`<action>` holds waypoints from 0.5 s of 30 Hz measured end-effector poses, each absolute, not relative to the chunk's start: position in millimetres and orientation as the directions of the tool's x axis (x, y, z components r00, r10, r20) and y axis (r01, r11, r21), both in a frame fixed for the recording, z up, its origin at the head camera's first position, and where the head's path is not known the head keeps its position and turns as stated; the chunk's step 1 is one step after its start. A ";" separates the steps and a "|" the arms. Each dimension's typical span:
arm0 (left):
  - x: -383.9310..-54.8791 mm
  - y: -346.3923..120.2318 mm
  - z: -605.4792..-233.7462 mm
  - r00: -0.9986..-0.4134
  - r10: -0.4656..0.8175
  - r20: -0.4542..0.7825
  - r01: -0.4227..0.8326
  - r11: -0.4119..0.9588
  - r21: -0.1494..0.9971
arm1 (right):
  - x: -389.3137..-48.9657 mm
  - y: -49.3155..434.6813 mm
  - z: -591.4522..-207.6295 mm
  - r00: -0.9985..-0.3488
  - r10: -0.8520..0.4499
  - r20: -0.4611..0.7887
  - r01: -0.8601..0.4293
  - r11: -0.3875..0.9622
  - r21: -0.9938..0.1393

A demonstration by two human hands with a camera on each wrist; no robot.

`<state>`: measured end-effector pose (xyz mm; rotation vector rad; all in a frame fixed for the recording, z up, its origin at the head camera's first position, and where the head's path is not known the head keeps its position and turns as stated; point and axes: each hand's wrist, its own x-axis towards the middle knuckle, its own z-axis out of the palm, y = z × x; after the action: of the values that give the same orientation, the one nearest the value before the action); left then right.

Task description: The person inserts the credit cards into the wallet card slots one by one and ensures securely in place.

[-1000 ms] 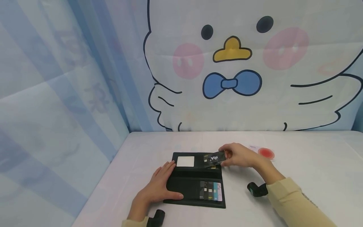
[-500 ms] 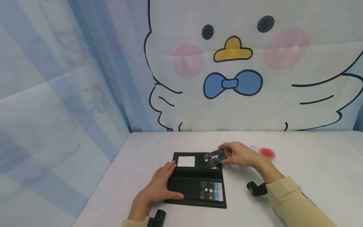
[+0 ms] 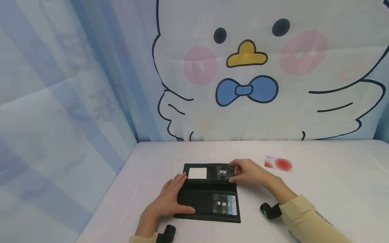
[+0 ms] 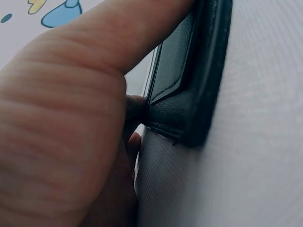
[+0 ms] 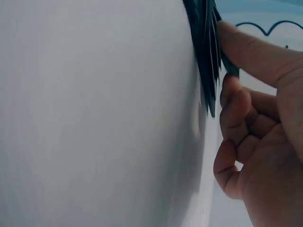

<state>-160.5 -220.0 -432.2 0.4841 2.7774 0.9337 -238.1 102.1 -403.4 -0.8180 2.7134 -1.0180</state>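
Note:
A black card wallet (image 3: 196, 199) lies unfolded on the table. My left hand (image 3: 167, 202) rests on its left side, fingers along the upper flap's edge and thumb across the lower flap; the wallet's corner is close up in the left wrist view. With thumb and fingertips my right hand (image 3: 250, 172) pinches the right end of a black card marked "Vip" (image 3: 223, 172), which lies level over the upper flap's right part. In the right wrist view, the dark card (image 5: 230, 65) sits between thumb and curled fingers beside the wallet's layered edge (image 5: 206, 71).
Several overlapping cards (image 3: 225, 204) fill the lower flap's right-hand slots. A white panel (image 3: 197, 173) shows in the upper flap's left half. Behind my right hand, a pink and red card (image 3: 279, 163) lies on the white tabletop (image 3: 328, 175). A printed curtain (image 3: 252, 118) stands behind.
My right hand has come down and left, bringing the Vip card from tilted to level against the upper flap. More of the red card now shows. My left hand keeps its place.

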 end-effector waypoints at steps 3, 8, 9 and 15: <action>-159.7 -220.4 -432.3 -0.934 0.353 -0.059 0.246 0.752 0.611 | -236.8 98.1 -402.8 -0.845 -0.534 0.037 -0.433 0.641 -0.634; -159.4 -219.3 -431.8 -0.937 0.344 -0.060 0.237 0.754 0.613 | -235.0 103.0 -402.7 -0.860 -0.509 0.036 -0.419 0.664 -0.619; -159.5 -219.1 -431.7 -0.938 0.343 -0.059 0.237 0.753 0.614 | -235.0 104.6 -403.1 -0.860 -0.508 0.042 -0.421 0.662 -0.620; -160.2 -219.1 -432.3 -0.939 0.337 -0.061 0.233 0.758 0.609 | -236.2 106.8 -404.0 -0.834 -0.545 0.090 -0.473 0.619 -0.627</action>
<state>-160.2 -219.1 -432.3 0.4557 2.7872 0.9327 -236.2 106.8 -404.0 -0.8604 2.7282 -1.0078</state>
